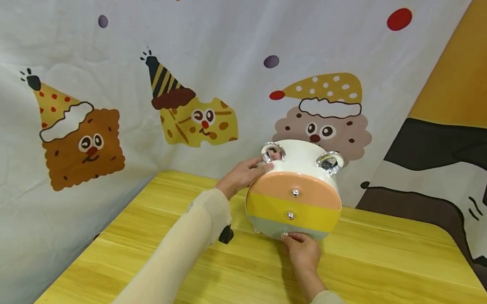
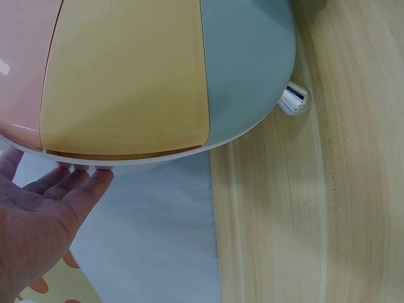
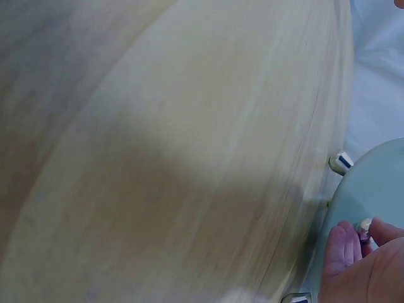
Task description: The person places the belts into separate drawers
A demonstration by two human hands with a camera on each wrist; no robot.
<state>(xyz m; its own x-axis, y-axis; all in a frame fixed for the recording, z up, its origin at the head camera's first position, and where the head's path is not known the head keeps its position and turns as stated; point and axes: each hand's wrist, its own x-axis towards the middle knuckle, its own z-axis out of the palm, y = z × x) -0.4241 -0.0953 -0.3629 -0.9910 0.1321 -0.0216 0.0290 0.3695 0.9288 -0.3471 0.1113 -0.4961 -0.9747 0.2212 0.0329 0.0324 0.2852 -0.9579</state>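
Note:
A small oval drawer box stands on the table, its front split into an orange, a yellow and a grey-blue drawer. Each drawer front has a round silver knob, and two silver rings rise from the white top like ears. My left hand steadies the box at its upper left side; in the left wrist view its extended fingers touch the rim. Down at the lowest drawer, my right hand pinches the knob between thumb and fingers. The drawers look closed.
The box has short silver feet on the yellow wood-grain table. Right behind the table hangs a pale cloth printed with cartoon food figures. The table's left edge runs beside the left forearm.

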